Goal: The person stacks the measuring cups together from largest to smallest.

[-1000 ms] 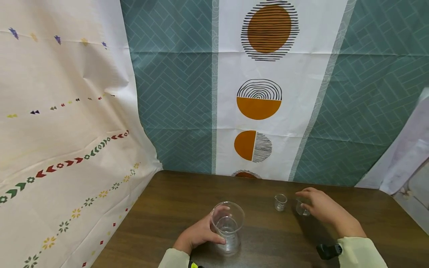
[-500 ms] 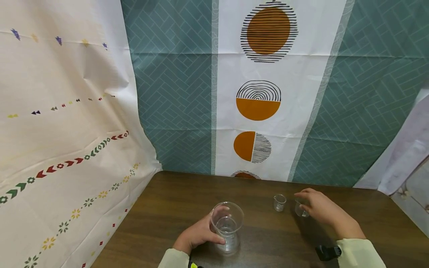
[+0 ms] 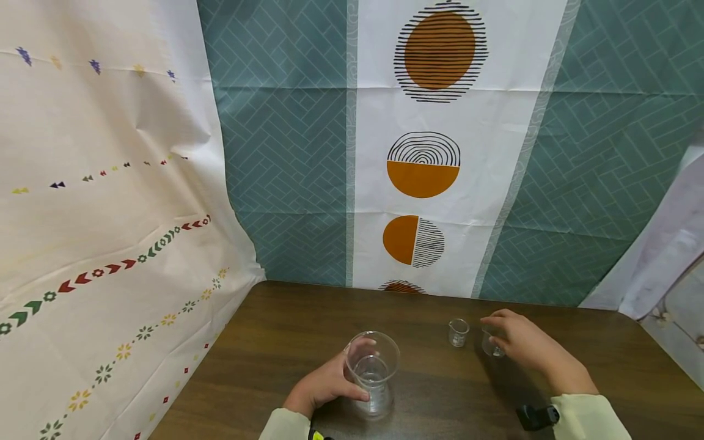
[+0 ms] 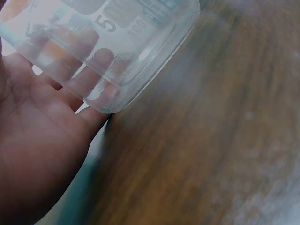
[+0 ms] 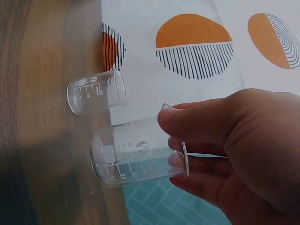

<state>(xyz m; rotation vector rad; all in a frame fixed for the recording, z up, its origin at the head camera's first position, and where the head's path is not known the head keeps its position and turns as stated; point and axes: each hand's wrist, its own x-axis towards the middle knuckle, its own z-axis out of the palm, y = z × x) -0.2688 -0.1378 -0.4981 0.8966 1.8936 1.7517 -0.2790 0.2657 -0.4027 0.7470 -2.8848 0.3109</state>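
A large clear glass beaker (image 3: 381,396) stands on the brown table, left of the other glassware. A second, narrower beaker (image 3: 371,369) shows inside it. My left hand (image 3: 329,384) wraps around the large beaker, thumb in front and fingers behind; printed markings show on the glass in the left wrist view. My right hand (image 3: 525,342) pinches the rim of a small graduated beaker (image 5: 136,157) from above, thumb on one side and fingers on the other. Just left of that in the head view, a smaller beaker (image 3: 458,334) stands upright, untouched, its 25 mark showing in the right wrist view.
The wooden table (image 3: 286,318) ends at a green and white patterned hanging cloth (image 3: 286,171) behind. A cream cloth (image 3: 121,183) drapes along the left edge. A pale cloth (image 3: 660,244) hangs at the right.
My right hand has shifted slightly left with the small beaker, closer to the smaller one. The left hand and the large beaker have stayed in place.
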